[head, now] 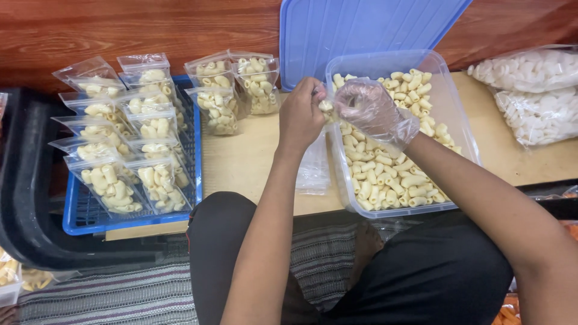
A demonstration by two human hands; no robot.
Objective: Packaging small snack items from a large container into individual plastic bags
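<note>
Pasta tubes (385, 174) fill one clear plastic tub (460, 114) on the table (247, 162), and the person's two hands meet over the tub's left rim. The bare left hand (299, 115) pinches a small clear bag (313, 165) that hangs below it; the gloved right hand (372, 109) holds a few tubes at the bag's mouth. Roughly a dozen filled bags (114, 180) sit in one blue tray (90, 219), three more (238, 90) just beside it.
</note>
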